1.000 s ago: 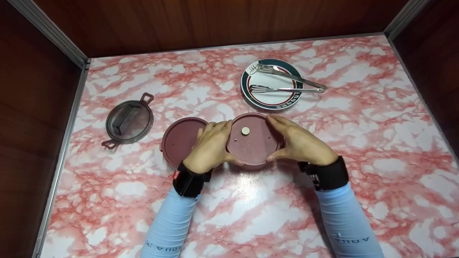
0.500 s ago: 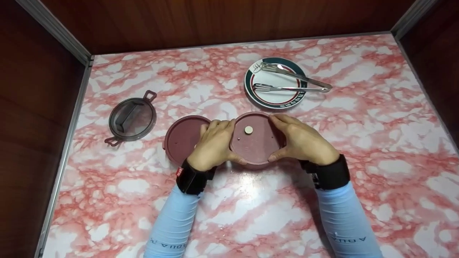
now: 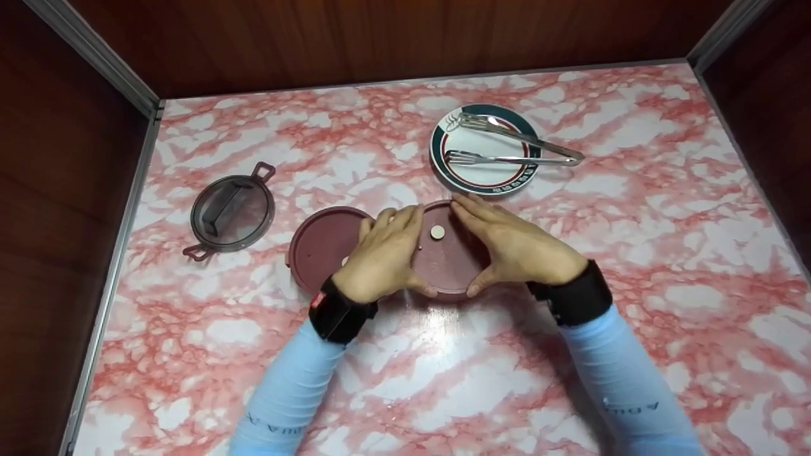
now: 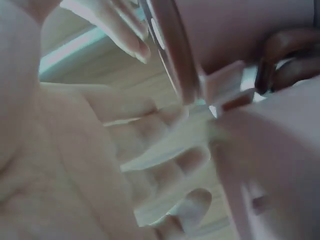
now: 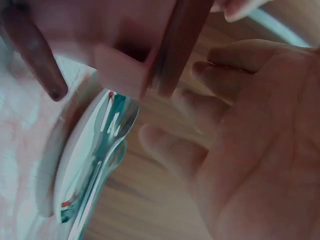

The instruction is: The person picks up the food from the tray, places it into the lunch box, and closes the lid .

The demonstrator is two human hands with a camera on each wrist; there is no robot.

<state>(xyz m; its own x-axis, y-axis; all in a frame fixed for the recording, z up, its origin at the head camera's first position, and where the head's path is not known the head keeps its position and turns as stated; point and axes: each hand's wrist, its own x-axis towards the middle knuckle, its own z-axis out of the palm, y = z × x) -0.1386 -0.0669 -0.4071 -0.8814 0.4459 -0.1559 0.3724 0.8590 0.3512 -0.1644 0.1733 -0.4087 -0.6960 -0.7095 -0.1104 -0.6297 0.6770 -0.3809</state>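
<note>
A round maroon lunch box (image 3: 443,269) with a pale knob on its lid stands mid-table. My left hand (image 3: 380,256) is at its left side, fingers extended; in the left wrist view these fingers (image 4: 185,162) are straight and apart from the lid rim. On the other side is my right hand (image 3: 516,244), fingers stretched toward the far rim and thumb near the front edge. The right wrist view shows its fingers (image 5: 202,105) beside the rim, with a gap. A second round maroon container (image 3: 323,247) lies under and left of my left hand, which partly hides it.
At the left lies a round, see-through dark lid (image 3: 250,218) with a bar handle and two maroon side loops. Beyond the lunch box, a green-rimmed plate (image 3: 488,145) bears metal tongs (image 3: 545,144). Dark wooden panels (image 3: 405,38) edge the marbled table.
My right hand has moved left over the lunch box, and my hands are closer together. The fingers of both hands have straightened from around its sides. The containers stay in place.
</note>
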